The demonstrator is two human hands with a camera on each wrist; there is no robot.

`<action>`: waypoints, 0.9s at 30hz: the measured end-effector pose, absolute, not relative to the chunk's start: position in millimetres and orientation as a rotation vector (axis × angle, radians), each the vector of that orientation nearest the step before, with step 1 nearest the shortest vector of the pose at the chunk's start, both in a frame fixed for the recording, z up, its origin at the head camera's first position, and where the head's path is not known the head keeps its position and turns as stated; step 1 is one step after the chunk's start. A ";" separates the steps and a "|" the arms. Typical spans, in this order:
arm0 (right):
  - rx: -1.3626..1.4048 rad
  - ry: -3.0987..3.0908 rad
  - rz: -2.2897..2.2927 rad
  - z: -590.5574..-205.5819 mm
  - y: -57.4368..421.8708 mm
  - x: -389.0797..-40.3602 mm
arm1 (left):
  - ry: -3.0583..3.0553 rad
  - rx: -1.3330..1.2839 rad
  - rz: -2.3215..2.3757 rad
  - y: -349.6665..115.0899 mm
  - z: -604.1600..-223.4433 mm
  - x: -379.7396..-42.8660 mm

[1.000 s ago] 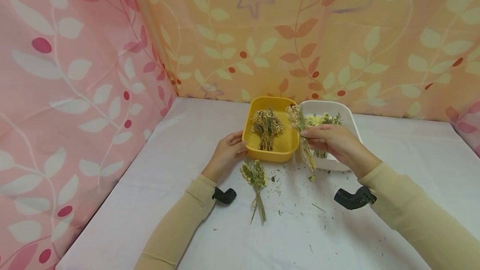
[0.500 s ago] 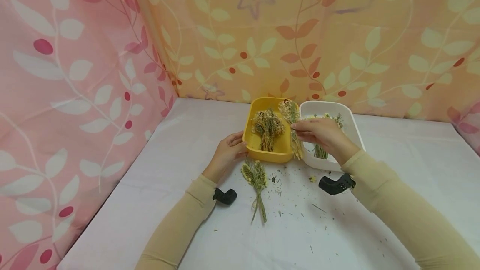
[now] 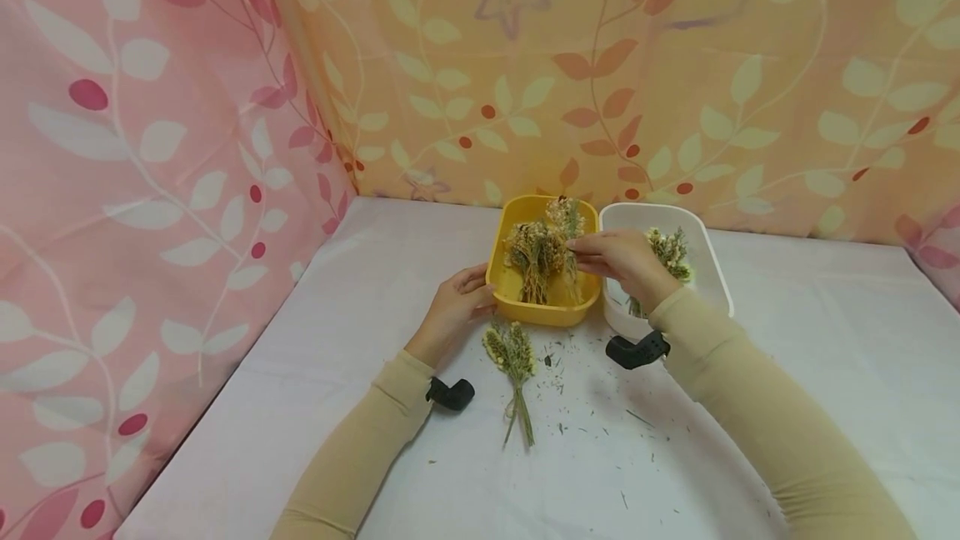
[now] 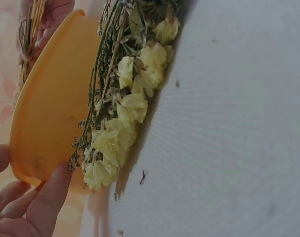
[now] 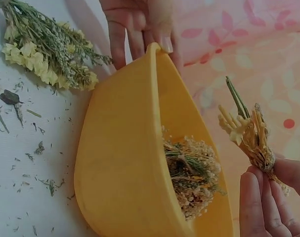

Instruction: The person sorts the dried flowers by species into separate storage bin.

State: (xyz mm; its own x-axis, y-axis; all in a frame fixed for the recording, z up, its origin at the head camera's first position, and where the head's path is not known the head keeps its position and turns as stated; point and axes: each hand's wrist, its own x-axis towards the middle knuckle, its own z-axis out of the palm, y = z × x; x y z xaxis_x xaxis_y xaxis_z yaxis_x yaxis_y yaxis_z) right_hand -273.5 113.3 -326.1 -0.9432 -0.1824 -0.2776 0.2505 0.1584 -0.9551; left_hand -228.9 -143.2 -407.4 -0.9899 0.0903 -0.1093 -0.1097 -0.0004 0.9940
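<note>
My left hand (image 3: 459, 298) grips the left side of a yellow plastic tub (image 3: 536, 315), thumb over the rim and fingers against the outer wall in the right wrist view. Between the thumb and fingertips of my right hand (image 3: 630, 263), a bunch of dried flowers (image 5: 258, 140) is pinched by its stems. Its pale heads lean over the tub's right half in the head view. Another dried bunch (image 3: 534, 261), brownish with small heads, lies inside the tub. On the table just in front, a tied bunch with pale yellow blossoms (image 3: 513, 357) lies with its stems toward me.
A white tub (image 3: 716, 269) stands against the yellow one's right side, with yellow-flowered bunches (image 3: 670, 252) in it, partly hidden by my right hand. Bits of dried leaf and stem (image 3: 558, 390) litter the white tabletop. Patterned cloth walls rise behind and at left.
My right hand has carried the dried bunch leftward from the white tub's edge to over the yellow tub. The left hand has stayed on the yellow tub's side.
</note>
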 end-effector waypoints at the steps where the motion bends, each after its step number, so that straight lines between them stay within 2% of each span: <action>1: 0.072 2.115 -1.848 -327.7 111.7 -275.0 | 2.118 -0.020 2.125 -143.2 -407.6 -229.0; 13: 0.173 2.107 -1.928 -338.2 92.6 -288.0 | 2.103 -0.030 2.135 -143.2 -407.5 -229.5; 27: 0.173 2.316 -1.799 -348.9 78.7 -289.8 | 2.100 -0.017 2.128 -141.5 -409.4 -229.9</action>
